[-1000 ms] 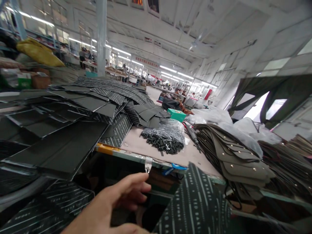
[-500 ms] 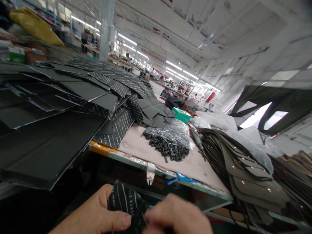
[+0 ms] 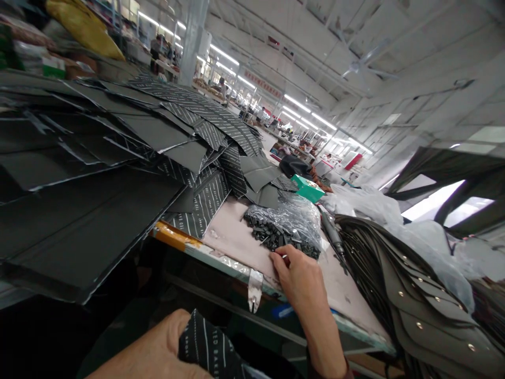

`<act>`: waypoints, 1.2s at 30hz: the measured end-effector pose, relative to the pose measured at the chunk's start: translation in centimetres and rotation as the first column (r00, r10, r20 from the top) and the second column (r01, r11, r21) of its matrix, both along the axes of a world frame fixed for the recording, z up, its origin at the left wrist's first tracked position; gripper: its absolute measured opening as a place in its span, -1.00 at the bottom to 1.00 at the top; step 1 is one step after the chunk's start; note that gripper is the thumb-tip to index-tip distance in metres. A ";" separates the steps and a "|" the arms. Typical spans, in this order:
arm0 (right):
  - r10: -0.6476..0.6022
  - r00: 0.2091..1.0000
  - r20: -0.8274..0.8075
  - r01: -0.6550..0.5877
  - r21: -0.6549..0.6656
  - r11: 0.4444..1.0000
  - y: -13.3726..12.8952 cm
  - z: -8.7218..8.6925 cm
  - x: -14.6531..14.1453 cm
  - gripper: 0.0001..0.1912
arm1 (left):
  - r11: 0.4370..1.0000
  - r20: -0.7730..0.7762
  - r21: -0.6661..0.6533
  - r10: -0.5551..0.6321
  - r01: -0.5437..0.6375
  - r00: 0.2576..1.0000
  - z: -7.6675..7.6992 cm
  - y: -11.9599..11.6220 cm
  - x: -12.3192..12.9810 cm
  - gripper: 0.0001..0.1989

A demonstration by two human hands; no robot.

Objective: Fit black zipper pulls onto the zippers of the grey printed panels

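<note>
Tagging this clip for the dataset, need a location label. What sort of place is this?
Probably a bag or leather-goods factory workshop: stacks of cut black printed panels, studded olive panels, a plastic bag of small black parts, and long rows of workbenches under strip lights.

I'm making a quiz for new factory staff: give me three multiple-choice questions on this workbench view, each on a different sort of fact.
1. Where is the right hand?
A) Under the table
B) At the edge of the plastic bag of small black parts
C) On the wall

2. What colour is the box beyond the bag?
A) Red
B) Yellow
C) Green

3. What state is the dark striped piece in?
A) Held in the left hand
B) Lying on the floor
C) Hanging from the pillar

Answers:
1 B: the fingertips reach the bag's lower edge.
2 C: its lid shows green.
3 A: the fingers close around it.
</note>
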State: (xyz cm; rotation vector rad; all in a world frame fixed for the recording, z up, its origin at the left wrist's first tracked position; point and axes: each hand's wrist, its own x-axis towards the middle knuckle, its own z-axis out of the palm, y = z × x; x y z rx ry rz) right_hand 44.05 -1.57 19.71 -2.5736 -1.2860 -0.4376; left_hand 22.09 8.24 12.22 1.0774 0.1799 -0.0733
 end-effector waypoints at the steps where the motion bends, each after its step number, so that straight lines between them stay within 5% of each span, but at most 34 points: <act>1: 0.001 1.000 -0.006 -0.001 -0.008 1.000 -0.2 0.2 0.0 -0.88 | 1.000 -0.003 0.005 0.003 -0.003 1.000 0.0 0.1 0.0 -0.76; 6: -0.031 0.999 -0.031 0.031 0.017 0.999 -1.9 0.6 -0.3 -0.86 | 1.000 -0.019 0.009 -0.010 0.010 1.000 0.4 0.5 -0.2 -0.75; 9: -0.038 0.995 -0.088 0.051 0.148 0.988 -3.0 0.4 -0.3 -0.77 | 0.999 -0.020 -0.046 -0.013 0.012 1.000 0.7 0.5 -0.4 -0.80; 19: 0.226 0.943 -0.242 -0.082 0.492 0.867 -6.6 -0.4 -3.4 -0.86 | 0.997 0.042 -0.071 -0.029 0.032 0.999 0.7 0.8 -0.7 -0.80; 22: 0.295 0.863 -0.409 0.003 0.589 0.808 -7.4 -1.2 -4.7 -0.89 | 0.999 0.062 -0.034 -0.033 0.036 0.997 0.7 0.9 -0.8 -0.83; 26: 0.425 0.637 -0.644 0.256 0.696 0.671 -7.8 -3.0 -5.6 -0.85 | 0.998 0.056 -0.034 -0.058 0.060 0.997 0.3 0.9 -1.0 -0.88; 28: 0.455 0.584 -0.672 0.319 0.705 0.633 -7.9 -3.8 -5.9 -0.83 | 0.998 0.043 -0.035 -0.057 0.059 0.997 0.0 0.9 -1.1 -0.87; 32: 0.417 0.635 -0.650 0.287 0.700 0.654 -8.1 -4.5 -6.9 -0.88 | 0.997 0.000 -0.032 -0.065 0.065 0.998 -0.1 1.0 -1.4 -0.84; 36: 0.381 0.805 -0.454 0.043 0.686 0.726 -8.1 -4.4 -7.6 -0.89 | 0.998 -0.100 0.009 -0.060 0.061 0.993 1.4 1.1 -1.4 -0.88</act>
